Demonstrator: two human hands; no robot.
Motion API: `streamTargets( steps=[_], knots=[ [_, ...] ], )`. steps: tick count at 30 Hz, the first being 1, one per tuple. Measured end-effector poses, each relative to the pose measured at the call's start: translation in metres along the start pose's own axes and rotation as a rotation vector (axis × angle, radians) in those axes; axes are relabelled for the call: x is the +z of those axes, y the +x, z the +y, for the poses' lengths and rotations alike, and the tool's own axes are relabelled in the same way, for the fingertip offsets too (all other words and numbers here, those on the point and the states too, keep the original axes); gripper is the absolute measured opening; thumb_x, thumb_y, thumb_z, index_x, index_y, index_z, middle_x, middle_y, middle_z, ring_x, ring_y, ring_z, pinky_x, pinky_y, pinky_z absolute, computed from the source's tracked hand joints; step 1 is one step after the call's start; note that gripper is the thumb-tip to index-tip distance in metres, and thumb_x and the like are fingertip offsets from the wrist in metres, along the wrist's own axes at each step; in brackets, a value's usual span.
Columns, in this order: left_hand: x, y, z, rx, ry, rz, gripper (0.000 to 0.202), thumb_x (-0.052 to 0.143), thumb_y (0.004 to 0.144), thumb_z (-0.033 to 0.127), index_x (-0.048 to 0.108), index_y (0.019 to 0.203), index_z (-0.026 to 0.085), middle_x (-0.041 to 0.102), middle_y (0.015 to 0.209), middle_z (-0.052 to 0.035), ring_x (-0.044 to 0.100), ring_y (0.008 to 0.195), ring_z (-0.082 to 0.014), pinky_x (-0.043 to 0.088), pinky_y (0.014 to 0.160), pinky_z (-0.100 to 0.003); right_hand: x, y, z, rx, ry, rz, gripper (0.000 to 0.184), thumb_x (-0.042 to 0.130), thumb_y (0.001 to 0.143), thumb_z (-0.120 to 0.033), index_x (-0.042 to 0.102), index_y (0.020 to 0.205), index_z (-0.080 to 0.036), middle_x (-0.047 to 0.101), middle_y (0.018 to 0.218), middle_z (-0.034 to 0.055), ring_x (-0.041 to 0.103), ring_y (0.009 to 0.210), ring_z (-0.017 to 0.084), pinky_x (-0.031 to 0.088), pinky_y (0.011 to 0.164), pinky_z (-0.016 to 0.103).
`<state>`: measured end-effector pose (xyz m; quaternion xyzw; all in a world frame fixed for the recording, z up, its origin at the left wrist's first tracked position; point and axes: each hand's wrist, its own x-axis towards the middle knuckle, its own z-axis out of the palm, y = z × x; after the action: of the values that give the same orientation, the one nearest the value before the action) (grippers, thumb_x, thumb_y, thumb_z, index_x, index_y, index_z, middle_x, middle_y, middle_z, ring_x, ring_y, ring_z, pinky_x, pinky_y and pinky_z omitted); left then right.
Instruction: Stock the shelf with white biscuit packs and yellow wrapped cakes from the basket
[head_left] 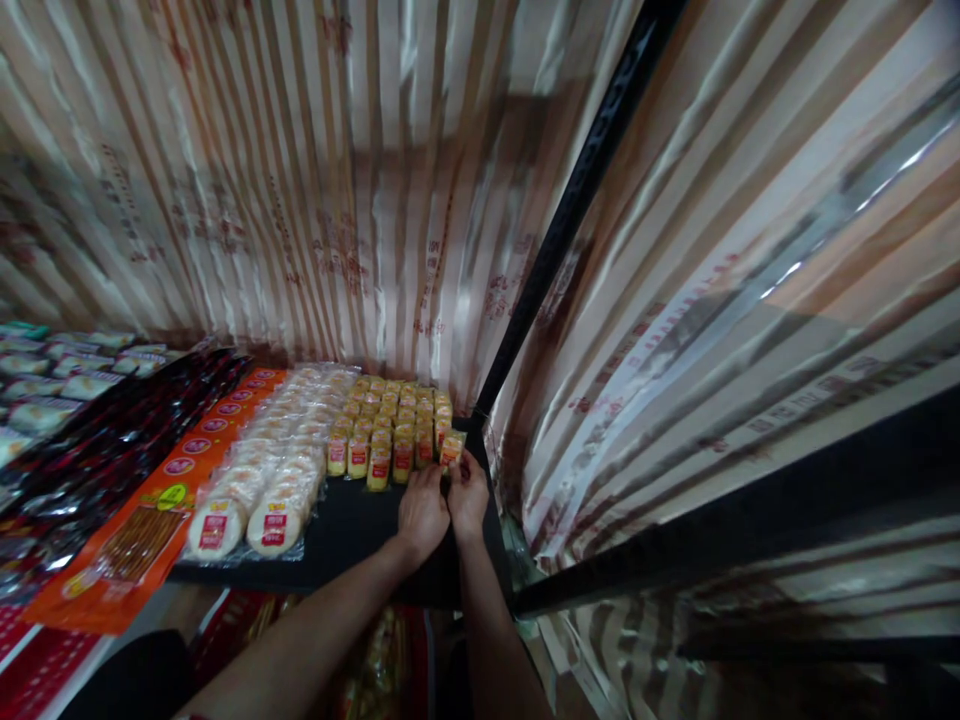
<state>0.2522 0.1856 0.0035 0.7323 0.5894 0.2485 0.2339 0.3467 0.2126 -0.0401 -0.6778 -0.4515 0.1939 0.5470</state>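
Note:
Both my hands reach to the far right end of a dark shelf (360, 530). My left hand (422, 512) and my right hand (468, 494) are side by side, fingers curled around a small yellow packet with a red label (451, 449). That packet stands at the right end of the front row of several like yellow packets (390, 420) set in rows.
Left of the yellow packets lie rows of round pale cakes in clear wrap (262, 480), then orange packets (150, 520) and dark red ones (97, 450). A black upright post (570, 210) rises behind the shelf corner. Striped plastic sheeting (300, 180) hangs behind and to the right.

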Motion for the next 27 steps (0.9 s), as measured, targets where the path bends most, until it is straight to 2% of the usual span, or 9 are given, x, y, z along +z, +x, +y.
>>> streamTargets(
  steps=[5,10,14,18,27],
  knots=[
    [-0.001,0.004,-0.012,0.153,0.278,0.027,0.041,0.041,0.077,0.009,0.057,0.116,0.011,0.051,0.13,-0.0115,0.042,0.121,-0.027,0.034,0.103,-0.04,0.007,0.005,-0.004,-0.036,-0.158,0.019,0.042,0.042,0.08,-0.038,0.061,0.107,-0.012,0.063,0.102,0.0142,0.056,0.093,0.024,0.041,0.085,0.036],
    [0.007,0.005,-0.029,0.251,0.415,0.077,0.045,0.043,0.077,0.013,0.052,0.121,0.008,0.047,0.134,-0.0116,0.039,0.124,-0.029,0.032,0.103,-0.044,0.011,0.007,-0.001,-0.092,-0.233,0.03,0.042,0.039,0.082,-0.037,0.062,0.106,-0.012,0.064,0.1,0.0142,0.056,0.092,0.024,0.04,0.086,0.038],
    [0.016,0.005,-0.045,0.316,0.463,0.132,0.045,0.043,0.079,0.017,0.052,0.122,0.009,0.046,0.135,-0.0101,0.038,0.125,-0.0279,0.033,0.102,-0.043,0.017,0.004,0.001,-0.143,-0.248,0.057,0.043,0.037,0.083,-0.036,0.062,0.106,-0.011,0.062,0.106,0.0156,0.052,0.101,0.025,0.037,0.091,0.039],
    [0.023,0.003,-0.055,0.366,0.484,0.191,0.045,0.039,0.081,0.017,0.05,0.124,0.011,0.045,0.136,-0.0089,0.038,0.126,-0.026,0.035,0.099,-0.041,0.022,0.0,0.002,-0.079,-0.282,0.068,0.044,0.035,0.084,-0.038,0.061,0.109,-0.012,0.062,0.102,0.0158,0.049,0.103,0.026,0.04,0.086,0.038],
    [0.026,0.002,-0.058,0.394,0.497,0.266,0.046,0.038,0.081,0.015,0.048,0.126,0.009,0.047,0.134,-0.0107,0.039,0.126,-0.0252,0.037,0.097,-0.04,0.026,-0.004,0.0,-0.04,-0.334,0.038,0.043,0.037,0.084,-0.038,0.061,0.111,-0.015,0.06,0.102,0.0137,0.047,0.105,0.025,0.041,0.084,0.035]
  ],
)
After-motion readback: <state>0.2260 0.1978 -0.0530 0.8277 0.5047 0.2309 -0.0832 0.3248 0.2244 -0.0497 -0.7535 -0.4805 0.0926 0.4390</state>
